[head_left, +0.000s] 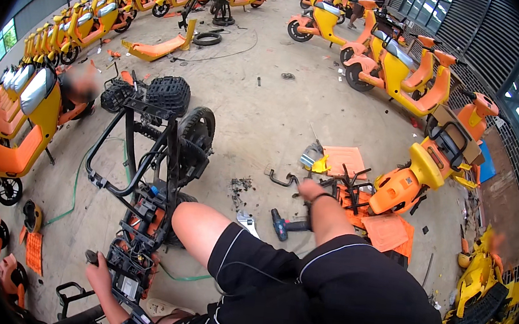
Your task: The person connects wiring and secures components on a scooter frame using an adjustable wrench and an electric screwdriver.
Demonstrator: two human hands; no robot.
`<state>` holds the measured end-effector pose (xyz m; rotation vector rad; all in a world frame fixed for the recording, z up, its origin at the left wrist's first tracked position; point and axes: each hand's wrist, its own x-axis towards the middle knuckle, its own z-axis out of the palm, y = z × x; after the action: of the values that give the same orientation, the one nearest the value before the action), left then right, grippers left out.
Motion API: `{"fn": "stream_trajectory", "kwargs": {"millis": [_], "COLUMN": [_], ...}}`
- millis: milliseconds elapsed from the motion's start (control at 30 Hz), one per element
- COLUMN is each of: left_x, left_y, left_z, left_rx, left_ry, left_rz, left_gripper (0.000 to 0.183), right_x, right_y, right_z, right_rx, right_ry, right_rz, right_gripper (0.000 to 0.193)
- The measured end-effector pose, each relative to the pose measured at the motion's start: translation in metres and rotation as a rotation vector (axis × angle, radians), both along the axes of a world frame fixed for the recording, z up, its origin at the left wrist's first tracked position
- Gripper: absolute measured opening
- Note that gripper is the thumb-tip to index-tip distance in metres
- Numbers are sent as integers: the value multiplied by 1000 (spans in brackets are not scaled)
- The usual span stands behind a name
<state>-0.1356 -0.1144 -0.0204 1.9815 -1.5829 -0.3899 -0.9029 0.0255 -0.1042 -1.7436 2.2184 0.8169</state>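
A stripped scooter frame [174, 159], with its rear wheel [196, 130] attached, lies in front of me to the left. Wiring and a bared inner section [137, 238] show along its near part. My left hand [98, 275] is closed around a dark grip-like part [92, 258] beside that wiring. Farther right, my right hand [312, 191] reaches down to the floor, fingers curled, beside a bent black bar [282, 179] and a heap of black metal parts [351, 187]. What its fingers hold is hidden. A cordless drill [280, 225] and an adjustable wrench [248, 223] lie near my knee.
Yellow-orange scooters stand in rows at left [31, 106] and right [402, 69]. An orange scooter body [399, 189] lies right of the metal heap. Orange panels [385, 231] and yellow scrap [479, 299] lie at right. A green hose [71, 205] crosses the floor. People stand far back.
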Motion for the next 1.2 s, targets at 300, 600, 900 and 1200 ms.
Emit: {"fn": "stream_trajectory", "kwargs": {"millis": [300, 600, 900, 1200], "left_x": [12, -15, -32, -83], "left_y": [12, 48, 94, 103], "left_z": [-44, -60, -69, -65], "left_rx": [303, 503, 623, 696], "left_ry": [-188, -158, 79, -54], "left_rz": [49, -53, 139, -72], "left_gripper": [63, 57, 41, 30], "right_x": [-130, -16, 82, 118], "right_y": [151, 49, 55, 58], "right_z": [-6, -195, -288, -300], "right_rx": [-72, 112, -45, -196], "right_ry": [-58, -484, -613, -345], "right_rz": [-871, -701, -1231, -1098], "right_gripper": [33, 47, 117, 111]}}
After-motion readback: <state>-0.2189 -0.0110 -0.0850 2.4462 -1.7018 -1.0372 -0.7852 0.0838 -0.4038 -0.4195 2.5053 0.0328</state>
